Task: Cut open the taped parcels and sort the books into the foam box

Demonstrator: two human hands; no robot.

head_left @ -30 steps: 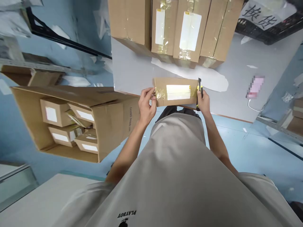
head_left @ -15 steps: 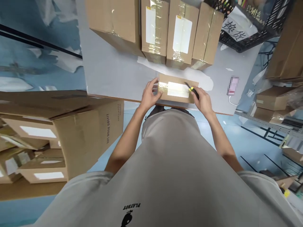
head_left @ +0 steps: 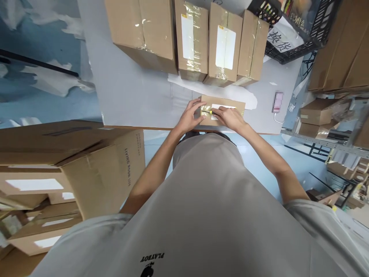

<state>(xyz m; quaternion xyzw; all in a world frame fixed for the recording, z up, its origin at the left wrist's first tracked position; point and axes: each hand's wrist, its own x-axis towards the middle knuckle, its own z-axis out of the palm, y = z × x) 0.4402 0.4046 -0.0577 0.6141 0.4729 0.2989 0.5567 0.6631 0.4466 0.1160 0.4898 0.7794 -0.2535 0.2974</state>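
Observation:
A small cardboard box [head_left: 221, 100] with a white label and clear tape lies flat at the table's front edge. My left hand [head_left: 190, 116] rests at the box's left end, its fingers and thumb apart around the corner. Closed round a yellow and black utility knife [head_left: 211, 112], my right hand [head_left: 230, 117] is over the label. The knife's blade points left across the taped left end of the box. Most of the knife's handle is hidden under the fingers.
Several taped cartons [head_left: 193, 38] stand along the table's [head_left: 129, 100] back. A black crate [head_left: 300, 46] with a paper sign is at the back right, a pink object [head_left: 278, 102] with a cord at the right. Left of me sits a large open carton [head_left: 106, 173] holding boxes.
My right hand has moved left with the knife, from the box's right end to its taped left end. My left hand has shifted slightly right, and the camera view has turned a little.

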